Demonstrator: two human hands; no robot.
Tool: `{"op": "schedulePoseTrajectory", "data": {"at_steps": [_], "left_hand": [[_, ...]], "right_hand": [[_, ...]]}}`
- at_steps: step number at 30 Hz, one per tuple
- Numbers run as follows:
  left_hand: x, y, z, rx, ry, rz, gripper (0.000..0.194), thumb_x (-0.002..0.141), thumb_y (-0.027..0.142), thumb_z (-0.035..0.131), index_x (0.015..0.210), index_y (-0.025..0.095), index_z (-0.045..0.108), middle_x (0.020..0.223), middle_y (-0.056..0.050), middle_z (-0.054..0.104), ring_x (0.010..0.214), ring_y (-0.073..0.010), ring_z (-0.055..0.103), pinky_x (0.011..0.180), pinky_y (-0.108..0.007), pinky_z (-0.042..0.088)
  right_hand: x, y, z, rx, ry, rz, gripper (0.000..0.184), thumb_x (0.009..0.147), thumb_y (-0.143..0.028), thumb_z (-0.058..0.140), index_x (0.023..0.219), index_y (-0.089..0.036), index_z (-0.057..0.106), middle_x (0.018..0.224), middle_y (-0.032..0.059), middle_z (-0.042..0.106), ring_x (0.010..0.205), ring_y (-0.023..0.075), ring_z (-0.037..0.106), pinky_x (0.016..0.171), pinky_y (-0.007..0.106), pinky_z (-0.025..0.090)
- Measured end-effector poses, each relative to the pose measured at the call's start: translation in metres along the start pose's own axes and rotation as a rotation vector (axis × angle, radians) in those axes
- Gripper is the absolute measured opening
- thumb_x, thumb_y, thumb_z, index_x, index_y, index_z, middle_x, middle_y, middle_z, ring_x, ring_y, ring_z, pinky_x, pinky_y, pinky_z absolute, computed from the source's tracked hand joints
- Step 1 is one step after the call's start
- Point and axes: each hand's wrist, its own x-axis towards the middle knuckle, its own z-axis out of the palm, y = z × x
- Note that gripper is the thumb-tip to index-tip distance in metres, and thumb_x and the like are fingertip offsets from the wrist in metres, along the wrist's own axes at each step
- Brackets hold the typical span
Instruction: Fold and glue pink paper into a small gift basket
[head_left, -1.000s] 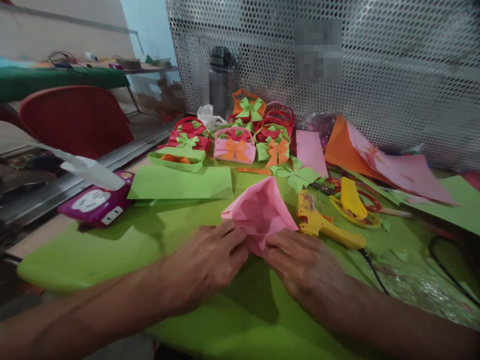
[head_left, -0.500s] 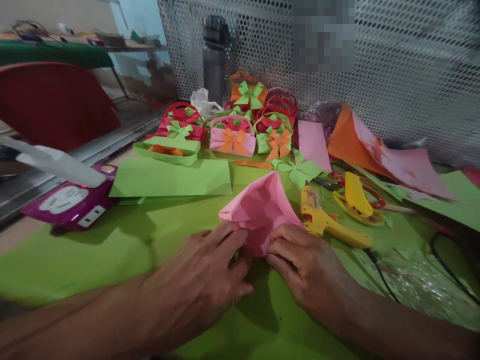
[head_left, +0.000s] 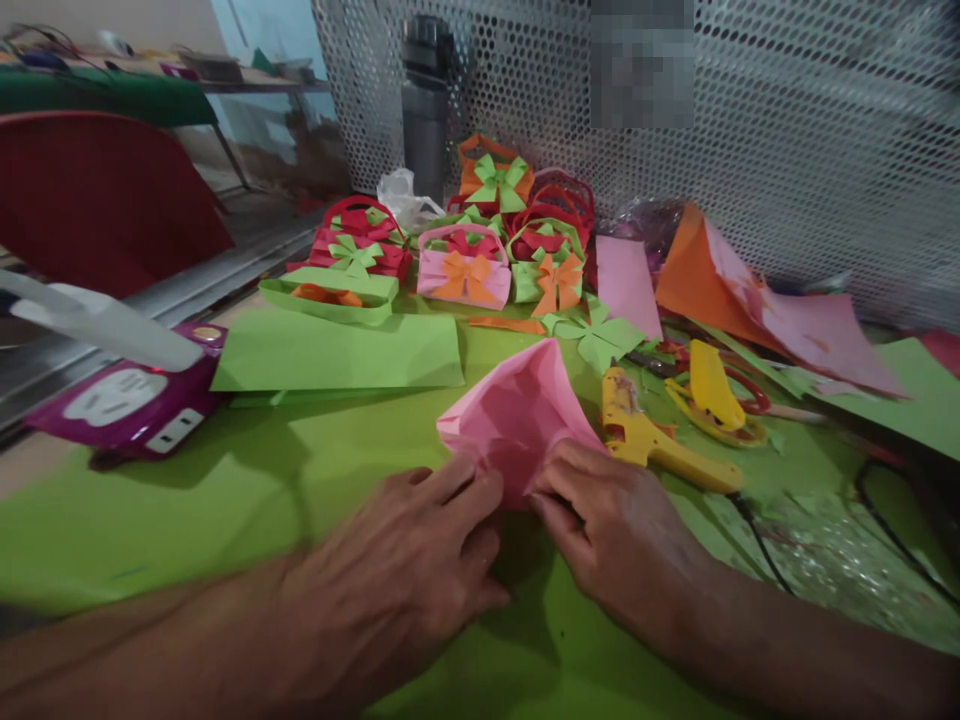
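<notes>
A folded pink paper bag (head_left: 517,420) lies on the green table cover, its open mouth facing up and its near edge towards me. My left hand (head_left: 427,550) is closed on its near left side, the fingers bent over the paper; part of the grip is hidden. On the near right side, my right hand (head_left: 607,520) pinches the paper between thumb and fingers. Just right of the bag lies a yellow glue gun (head_left: 660,445) with a black cord. Behind the bag are a green paper flower shape (head_left: 596,335) and an orange paper strip (head_left: 506,325).
Several finished paper handbags with bows, one of them pink (head_left: 463,285), stand at the back before a perforated metal panel (head_left: 517,90). Green sheets (head_left: 337,352) lie left, near a purple power strip (head_left: 135,390). Scissors (head_left: 652,363), a tape roll (head_left: 712,400) and coloured papers (head_left: 810,330) lie right.
The bag stays in place in both hands. My left fingers have shifted slightly along its near edge, and the view has tilted down a little.
</notes>
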Motion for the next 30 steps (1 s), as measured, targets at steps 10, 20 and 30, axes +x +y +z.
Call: {"op": "schedulePoseTrajectory", "data": {"at_steps": [10,20,30], "left_hand": [[0.001,0.004,-0.006,-0.001,-0.065,-0.003,0.034,0.088,0.043,0.042,0.091,0.015,0.062,0.099,-0.010,0.057,0.090,-0.0236,0.049,0.066,-0.035,0.045],[0.002,0.007,-0.004,-0.052,-0.159,-0.077,0.037,0.079,0.053,0.052,0.085,0.017,0.058,0.094,-0.005,0.053,0.087,-0.0239,0.047,0.058,-0.034,0.041],[0.007,0.009,-0.011,-0.008,-0.223,-0.038,0.051,0.077,0.059,0.049,0.102,0.016,0.056,0.100,-0.007,0.052,0.089,-0.0250,0.046,0.064,-0.037,0.044]], "right_hand": [[0.002,0.000,0.001,-0.056,0.015,-0.010,0.021,0.081,-0.014,0.048,0.061,-0.016,0.052,0.063,0.0003,0.051,0.058,0.0118,0.046,0.053,0.026,0.031],[0.002,0.000,0.001,-0.063,0.016,0.013,0.019,0.083,-0.017,0.047,0.065,-0.016,0.053,0.065,0.0007,0.053,0.057,0.0117,0.048,0.052,0.025,0.030],[0.006,0.001,0.004,-0.106,0.044,0.047,0.010,0.081,-0.013,0.049,0.075,-0.017,0.056,0.068,0.0011,0.060,0.058,0.0138,0.054,0.051,0.026,0.031]]}}
